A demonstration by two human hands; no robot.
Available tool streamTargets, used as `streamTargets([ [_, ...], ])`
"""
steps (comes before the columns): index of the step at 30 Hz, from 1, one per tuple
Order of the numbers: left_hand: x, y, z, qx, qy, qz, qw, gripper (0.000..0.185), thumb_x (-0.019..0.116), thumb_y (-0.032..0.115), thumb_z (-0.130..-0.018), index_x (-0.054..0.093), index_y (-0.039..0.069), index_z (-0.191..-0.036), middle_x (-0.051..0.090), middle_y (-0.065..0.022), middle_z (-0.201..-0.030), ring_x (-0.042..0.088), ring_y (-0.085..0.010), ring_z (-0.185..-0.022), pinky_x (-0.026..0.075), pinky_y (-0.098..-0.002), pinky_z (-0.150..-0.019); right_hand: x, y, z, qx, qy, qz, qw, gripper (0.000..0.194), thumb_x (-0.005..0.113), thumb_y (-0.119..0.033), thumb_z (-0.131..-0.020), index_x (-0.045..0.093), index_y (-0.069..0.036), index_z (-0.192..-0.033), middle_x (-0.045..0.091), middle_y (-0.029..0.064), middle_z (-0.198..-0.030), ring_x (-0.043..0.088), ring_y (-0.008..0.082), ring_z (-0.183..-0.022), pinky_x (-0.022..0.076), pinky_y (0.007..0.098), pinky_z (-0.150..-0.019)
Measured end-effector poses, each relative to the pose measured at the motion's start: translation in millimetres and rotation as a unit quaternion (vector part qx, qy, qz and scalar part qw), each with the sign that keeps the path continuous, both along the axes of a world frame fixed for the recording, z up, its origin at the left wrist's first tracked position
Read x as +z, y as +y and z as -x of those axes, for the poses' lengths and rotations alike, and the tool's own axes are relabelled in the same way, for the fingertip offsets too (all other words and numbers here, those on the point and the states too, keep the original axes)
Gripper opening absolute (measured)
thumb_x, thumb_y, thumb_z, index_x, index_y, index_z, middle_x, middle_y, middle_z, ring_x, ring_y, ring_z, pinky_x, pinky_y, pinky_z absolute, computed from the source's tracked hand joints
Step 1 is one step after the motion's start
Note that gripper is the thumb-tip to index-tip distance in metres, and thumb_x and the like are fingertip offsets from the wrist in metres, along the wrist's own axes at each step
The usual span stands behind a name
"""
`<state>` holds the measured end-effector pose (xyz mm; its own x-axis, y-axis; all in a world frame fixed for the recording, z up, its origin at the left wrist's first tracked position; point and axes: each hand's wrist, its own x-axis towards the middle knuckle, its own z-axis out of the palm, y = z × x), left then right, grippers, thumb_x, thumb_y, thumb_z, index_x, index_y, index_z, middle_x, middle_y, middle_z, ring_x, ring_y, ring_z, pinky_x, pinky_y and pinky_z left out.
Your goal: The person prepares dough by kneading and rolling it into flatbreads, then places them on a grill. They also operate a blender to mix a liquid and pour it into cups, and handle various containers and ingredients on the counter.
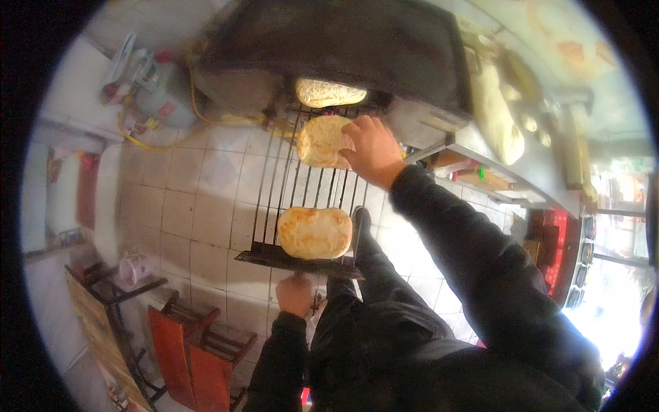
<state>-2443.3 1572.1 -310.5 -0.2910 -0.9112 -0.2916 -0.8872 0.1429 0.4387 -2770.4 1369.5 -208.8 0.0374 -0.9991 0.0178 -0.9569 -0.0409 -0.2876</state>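
A metal grill rack (pixel 307 189) sticks out from a dark oven (pixel 329 41) over the tiled floor. My left hand (pixel 294 294) is closed at the rack's near edge, where its handle would be; the grip itself is hidden. My right hand (pixel 373 152) has its fingers and thumb on the right end of an oval flatbread (pixel 320 141) lying on the bars. Nearer to me, a browned flatbread (pixel 315 233) lies against the rack's front plate (pixel 304 263). A third flatbread (pixel 329 92) shows at the oven mouth, its far part hidden.
A counter (pixel 463 141) with pale dough (pixel 497 113) on it stands right of the oven. Back left is a gas cylinder (pixel 170 105) with a yellow hose (pixel 193 92). Red-brown stools (pixel 167 355) and a table (pixel 105 340) stand at the lower left.
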Motion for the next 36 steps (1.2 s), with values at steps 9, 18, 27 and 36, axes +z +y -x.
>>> streamTargets([
  [9, 13.8, -2.0, 3.0, 0.053, 0.066, -0.069, 0.994, 0.023, 0.058, 0.016, -0.090, 0.063, 0.003, -0.071, 0.067, -0.0190, -0.073, 0.067, -0.0405, -0.069, 0.050, -0.0552, -0.062, 36.1, 7.6, -27.2, -0.069, 0.005, -0.146, 0.987, 0.072, 0.073, -0.049, -0.091, 0.051, -0.002, -0.140, 0.067, 0.0239, -0.123, 0.071, 0.0391, -0.104, 0.0578, 0.0498, -0.084],
  [18, 7.1, 8.8, -0.1, 0.033, 0.001, -0.076, 0.997, 0.027, 0.058, 0.017, -0.093, 0.060, 0.000, -0.073, 0.066, -0.0196, -0.074, 0.066, -0.0435, -0.072, 0.050, -0.0567, -0.063, 34.2, 5.5, -34.9, 0.025, -0.047, -0.041, 0.998, 0.062, 0.071, -0.048, -0.093, 0.057, 0.000, -0.130, 0.060, 0.0237, -0.134, 0.064, 0.0381, -0.118, 0.0559, 0.0477, -0.089],
  [27, 3.7, 35.4, -18.0, 0.184, 0.049, -0.115, 0.975, 0.028, 0.069, 0.024, -0.083, 0.068, -0.002, -0.073, 0.069, -0.0254, -0.076, 0.068, -0.0463, -0.076, 0.049, -0.0560, -0.066, 21.8, -48.5, -47.9, 0.068, -0.078, 0.009, 0.995, 0.053, 0.067, -0.037, -0.096, 0.061, 0.000, -0.133, 0.061, 0.0217, -0.135, 0.056, 0.0385, -0.128, 0.0485, 0.0474, -0.104],
  [36, 27.9, 24.1, -11.0, 0.205, 0.110, -0.125, 0.964, 0.025, 0.070, 0.022, -0.081, 0.069, -0.002, -0.074, 0.068, -0.0255, -0.075, 0.069, -0.0455, -0.076, 0.051, -0.0537, -0.067, -1.2, -15.3, 2.7, -0.063, -0.006, 0.075, 0.995, 0.042, 0.074, -0.022, -0.082, 0.068, -0.008, -0.121, 0.059, 0.0139, -0.128, 0.053, 0.0355, -0.122, 0.0460, 0.0485, -0.099],
])
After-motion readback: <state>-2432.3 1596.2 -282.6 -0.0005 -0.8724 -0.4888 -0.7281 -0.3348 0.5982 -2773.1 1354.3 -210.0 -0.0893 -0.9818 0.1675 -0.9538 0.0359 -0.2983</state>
